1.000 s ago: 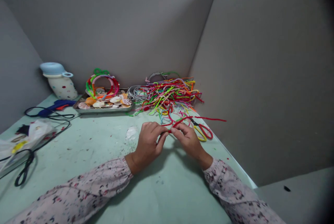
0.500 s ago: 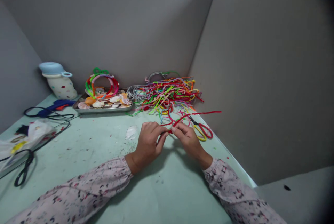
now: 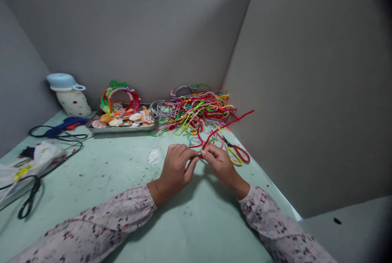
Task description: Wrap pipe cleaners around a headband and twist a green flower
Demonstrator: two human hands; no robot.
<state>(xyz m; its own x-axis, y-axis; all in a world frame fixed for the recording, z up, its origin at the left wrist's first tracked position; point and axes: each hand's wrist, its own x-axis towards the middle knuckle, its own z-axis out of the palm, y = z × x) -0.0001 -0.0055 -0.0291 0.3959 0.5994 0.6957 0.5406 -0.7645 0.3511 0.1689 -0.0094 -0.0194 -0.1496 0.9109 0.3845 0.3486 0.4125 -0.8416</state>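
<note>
My left hand (image 3: 175,169) and my right hand (image 3: 219,163) meet over the pale green table (image 3: 101,181), fingers pinched together on a red pipe cleaner (image 3: 228,124). Its free end rises up and to the right, toward the grey wall. Just beyond my hands lies a tangled pile of coloured pipe cleaners (image 3: 196,112). Scissors with red and yellow handles (image 3: 237,154) lie right beside my right hand.
A metal tray (image 3: 121,128) of shells with pipe-cleaner hoops stands at the back, a spotted white jug with a blue lid (image 3: 69,95) to its left. A blue glue gun (image 3: 63,125), black cords, black scissors (image 3: 27,201) and a plastic bag (image 3: 27,163) lie at left. Grey walls enclose the corner.
The red pipe cleaner's free end has swung upward from nearly level to pointing up and right. Both hands stay in place, still pinching it.
</note>
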